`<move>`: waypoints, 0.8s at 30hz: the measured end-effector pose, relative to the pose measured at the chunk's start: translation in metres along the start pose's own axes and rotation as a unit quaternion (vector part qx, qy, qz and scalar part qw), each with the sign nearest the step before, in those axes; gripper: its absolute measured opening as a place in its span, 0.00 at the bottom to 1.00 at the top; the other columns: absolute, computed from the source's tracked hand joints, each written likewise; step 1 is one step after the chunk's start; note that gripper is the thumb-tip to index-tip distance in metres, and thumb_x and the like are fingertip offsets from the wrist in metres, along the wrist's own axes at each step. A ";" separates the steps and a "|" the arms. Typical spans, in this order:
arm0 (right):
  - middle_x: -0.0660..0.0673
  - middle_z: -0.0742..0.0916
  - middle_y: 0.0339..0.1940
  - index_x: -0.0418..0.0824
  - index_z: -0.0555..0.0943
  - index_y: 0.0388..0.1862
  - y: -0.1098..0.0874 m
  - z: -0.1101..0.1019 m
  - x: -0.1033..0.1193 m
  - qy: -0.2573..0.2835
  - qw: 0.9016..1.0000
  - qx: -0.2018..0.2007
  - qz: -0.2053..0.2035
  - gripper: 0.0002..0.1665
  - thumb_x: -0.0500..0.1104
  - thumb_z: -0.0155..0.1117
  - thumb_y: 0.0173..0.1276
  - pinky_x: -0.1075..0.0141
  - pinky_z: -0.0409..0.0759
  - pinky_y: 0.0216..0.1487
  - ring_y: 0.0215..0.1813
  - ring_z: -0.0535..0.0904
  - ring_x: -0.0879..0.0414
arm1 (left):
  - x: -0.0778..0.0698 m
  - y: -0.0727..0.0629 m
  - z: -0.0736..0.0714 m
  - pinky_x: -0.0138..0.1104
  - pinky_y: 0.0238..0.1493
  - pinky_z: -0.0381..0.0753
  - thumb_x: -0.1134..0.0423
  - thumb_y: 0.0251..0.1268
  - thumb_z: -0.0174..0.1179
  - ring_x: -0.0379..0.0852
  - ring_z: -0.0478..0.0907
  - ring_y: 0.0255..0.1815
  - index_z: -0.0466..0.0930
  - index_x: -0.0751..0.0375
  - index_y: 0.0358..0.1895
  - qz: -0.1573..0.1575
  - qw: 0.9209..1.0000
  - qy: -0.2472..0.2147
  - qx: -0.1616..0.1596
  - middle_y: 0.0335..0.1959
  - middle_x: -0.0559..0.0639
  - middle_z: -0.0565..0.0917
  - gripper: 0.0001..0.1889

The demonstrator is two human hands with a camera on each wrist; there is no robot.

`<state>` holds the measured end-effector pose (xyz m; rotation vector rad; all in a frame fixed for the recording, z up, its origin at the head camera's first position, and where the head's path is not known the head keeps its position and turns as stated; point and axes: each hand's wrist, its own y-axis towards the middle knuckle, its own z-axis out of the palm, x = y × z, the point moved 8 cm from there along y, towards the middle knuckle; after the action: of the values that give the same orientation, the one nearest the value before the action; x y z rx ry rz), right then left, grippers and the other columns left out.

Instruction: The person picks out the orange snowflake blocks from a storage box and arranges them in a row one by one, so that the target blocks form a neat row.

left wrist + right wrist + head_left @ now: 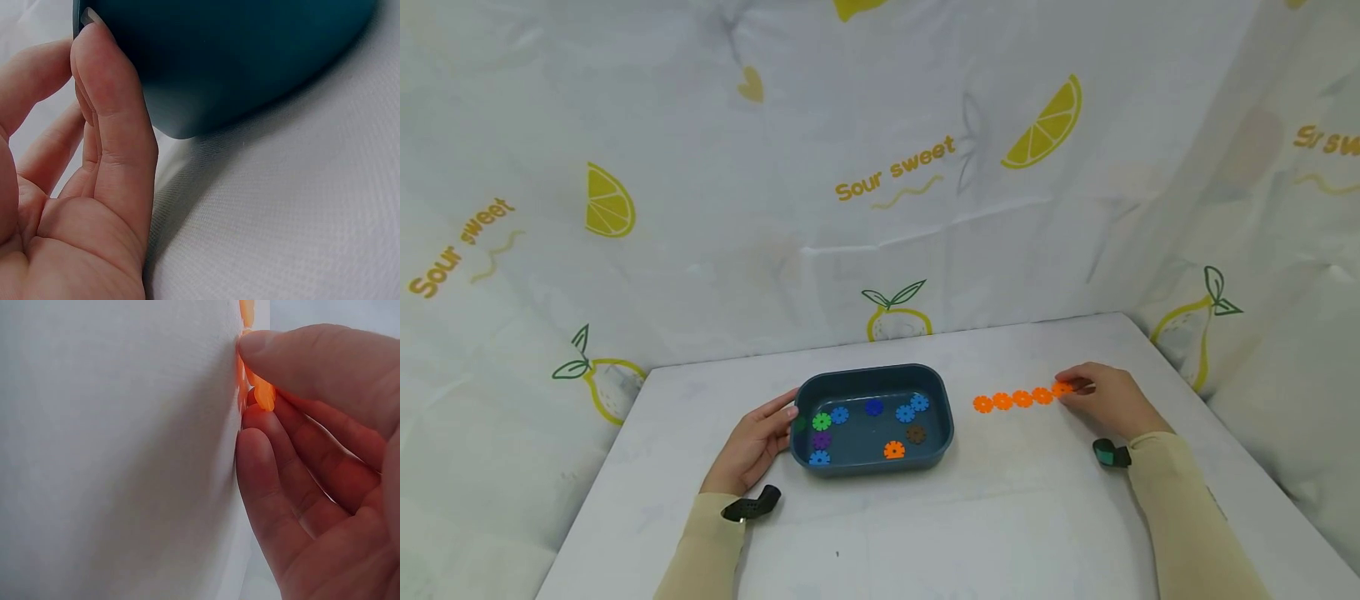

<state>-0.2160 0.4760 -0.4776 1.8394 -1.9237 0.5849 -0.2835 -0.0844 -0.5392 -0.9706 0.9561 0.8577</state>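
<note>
My left hand [750, 442] holds the left end of a dark blue-green plastic tub [871, 468], thumb at the rim. In the left wrist view, the thumb [115, 94] lies along the tub's wall [219, 69], its tip at the edge. To the right, my right hand [1108, 398] pinches an orange snowflake disc [1061, 389] at the right end of a row of orange discs [1022, 398]. Close up in the right wrist view, that orange disc [265, 397] tilts between thumb and fingers, fingertips right at the tabletop.
Inside the tub lie several loose snowflake discs: light blue [906, 413], dark blue [874, 407], green [822, 422], purple [822, 440], brown [916, 433] and orange [893, 450]. A lemon-print cloth [737, 275] hangs behind the white table [970, 533].
</note>
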 end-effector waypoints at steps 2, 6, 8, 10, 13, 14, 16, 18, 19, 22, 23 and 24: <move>0.34 0.89 0.60 0.37 0.87 0.62 0.000 0.000 0.000 0.000 1.000 0.000 0.001 0.22 0.44 0.75 0.73 0.39 0.84 0.62 0.57 0.85 0.38 | 0.000 0.000 0.000 0.29 0.49 0.88 0.56 0.81 0.65 0.36 0.86 0.44 0.70 0.54 0.82 0.000 1.000 0.000 0.001 0.60 0.44 0.90 0.31; 0.33 0.89 0.60 0.37 0.86 0.62 -0.001 -0.001 0.001 0.002 1.000 -0.002 0.002 0.22 0.44 0.75 0.73 0.39 0.84 0.62 0.57 0.85 0.37 | 0.000 0.001 0.000 0.29 0.48 0.88 0.56 0.81 0.65 0.36 0.85 0.43 0.70 0.54 0.82 0.001 1.000 0.002 0.002 0.59 0.44 0.90 0.31; 0.33 0.89 0.60 0.37 0.86 0.62 -0.001 -0.001 0.001 0.004 1.000 -0.002 0.003 0.23 0.45 0.75 0.73 0.39 0.84 0.62 0.57 0.85 0.37 | 0.000 0.001 0.000 0.29 0.48 0.88 0.56 0.81 0.65 0.36 0.85 0.44 0.70 0.54 0.82 0.001 1.000 0.003 0.001 0.59 0.44 0.90 0.31; 0.33 0.89 0.60 0.37 0.87 0.62 0.000 -0.001 0.001 0.005 1.000 -0.002 0.002 0.23 0.45 0.75 0.73 0.39 0.84 0.62 0.57 0.85 0.37 | 0.000 0.001 -0.001 0.30 0.48 0.88 0.56 0.80 0.65 0.37 0.85 0.44 0.71 0.54 0.81 0.002 1.000 0.001 -0.002 0.59 0.44 0.90 0.31; 0.34 0.89 0.59 0.38 0.87 0.62 0.001 0.000 0.002 0.005 1.000 -0.004 -0.003 0.22 0.46 0.75 0.73 0.40 0.84 0.62 0.57 0.85 0.38 | 0.000 0.000 -0.003 0.30 0.49 0.89 0.56 0.80 0.66 0.37 0.86 0.45 0.71 0.54 0.81 0.002 1.000 0.000 -0.002 0.59 0.45 0.90 0.31; 0.35 0.90 0.59 0.38 0.87 0.62 0.001 0.000 0.002 0.005 1.000 -0.004 -0.004 0.22 0.46 0.74 0.73 0.40 0.84 0.62 0.57 0.85 0.38 | 0.001 0.000 -0.003 0.30 0.49 0.89 0.56 0.80 0.66 0.37 0.86 0.45 0.71 0.54 0.81 0.001 1.000 0.000 -0.002 0.59 0.45 0.90 0.31; 0.35 0.90 0.59 0.38 0.87 0.63 0.001 0.000 0.003 0.005 1.000 -0.002 -0.007 0.22 0.46 0.74 0.74 0.40 0.84 0.63 0.58 0.86 0.38 | 0.001 -0.001 -0.004 0.30 0.49 0.89 0.55 0.79 0.66 0.37 0.86 0.45 0.71 0.54 0.81 0.001 1.000 0.000 -0.003 0.60 0.45 0.90 0.31; 0.34 0.89 0.61 0.38 0.86 0.64 0.000 -0.001 0.005 0.008 1.000 0.001 -0.008 0.23 0.47 0.74 0.74 0.40 0.84 0.62 0.58 0.86 0.37 | 0.001 -0.001 -0.005 0.29 0.49 0.89 0.55 0.80 0.66 0.37 0.86 0.45 0.71 0.54 0.81 0.000 1.000 0.003 -0.004 0.60 0.45 0.90 0.31; 0.34 0.89 0.61 0.39 0.86 0.65 -0.001 -0.002 0.007 0.012 1.000 0.003 -0.008 0.24 0.47 0.74 0.75 0.40 0.85 0.62 0.59 0.86 0.37 | 0.001 -0.001 -0.005 0.29 0.49 0.89 0.55 0.80 0.66 0.37 0.86 0.45 0.72 0.53 0.81 0.001 1.000 0.003 -0.005 0.60 0.45 0.90 0.31; 0.34 0.87 0.65 0.40 0.85 0.67 -0.003 -0.006 0.015 0.028 1.000 0.008 -0.012 0.25 0.48 0.74 0.76 0.41 0.86 0.61 0.61 0.85 0.35 | 0.000 0.001 -0.004 0.30 0.48 0.88 0.55 0.79 0.66 0.37 0.85 0.44 0.72 0.53 0.81 0.001 1.000 0.004 -0.005 0.59 0.45 0.90 0.31; 0.34 0.87 0.66 0.41 0.84 0.68 -0.005 -0.007 0.020 0.035 0.999 0.010 -0.014 0.26 0.48 0.73 0.76 0.42 0.86 0.61 0.61 0.86 0.35 | 0.001 0.002 -0.002 0.30 0.48 0.88 0.55 0.79 0.67 0.37 0.85 0.44 0.72 0.53 0.81 0.002 1.000 0.006 -0.003 0.59 0.46 0.90 0.31; 0.35 0.87 0.66 0.42 0.84 0.69 -0.006 -0.007 0.024 0.041 0.999 0.012 -0.018 0.26 0.48 0.73 0.76 0.42 0.86 0.61 0.62 0.86 0.36 | 0.001 0.003 -0.001 0.29 0.48 0.88 0.55 0.79 0.67 0.38 0.84 0.43 0.72 0.53 0.81 0.001 1.000 0.007 0.000 0.59 0.46 0.89 0.31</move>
<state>-0.2112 0.4596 -0.4579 1.8315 -1.8356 0.6625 -0.2864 -0.0838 -0.5412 -0.9773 0.9696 0.8540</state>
